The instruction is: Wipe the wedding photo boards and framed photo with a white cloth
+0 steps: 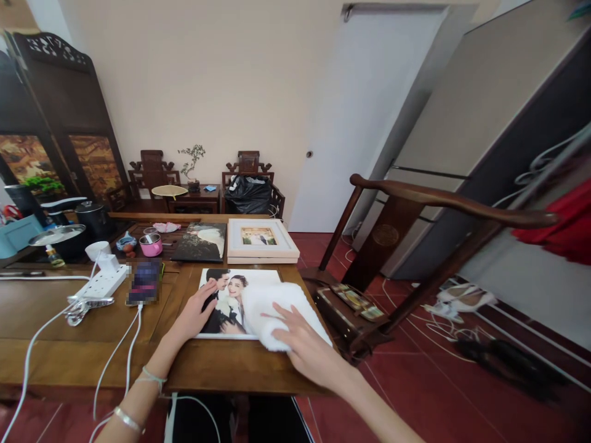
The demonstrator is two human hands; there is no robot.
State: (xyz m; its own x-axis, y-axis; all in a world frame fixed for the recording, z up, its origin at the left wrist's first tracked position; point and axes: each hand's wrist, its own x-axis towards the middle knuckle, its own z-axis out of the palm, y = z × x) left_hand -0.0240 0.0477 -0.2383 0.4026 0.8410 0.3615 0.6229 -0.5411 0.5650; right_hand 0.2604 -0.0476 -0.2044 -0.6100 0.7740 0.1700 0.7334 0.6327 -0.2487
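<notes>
A large wedding photo print [226,301] lies flat on the wooden table [83,344] near its right front corner. My left hand [196,314] rests on the print's left edge, fingers stretched out flat. My right hand [302,344] presses flat on a white fluffy cloth [272,307] that covers the print's right part, fingers spread. Behind the print lie a white-framed photo [261,240] and a dark photo print [203,241].
A white power strip [99,284] with cables and a phone [144,283] lie left of the print. A pink pot [151,245], cups and black pots stand at the back left. A dark wooden chair [392,246] stands right of the table on red tiles.
</notes>
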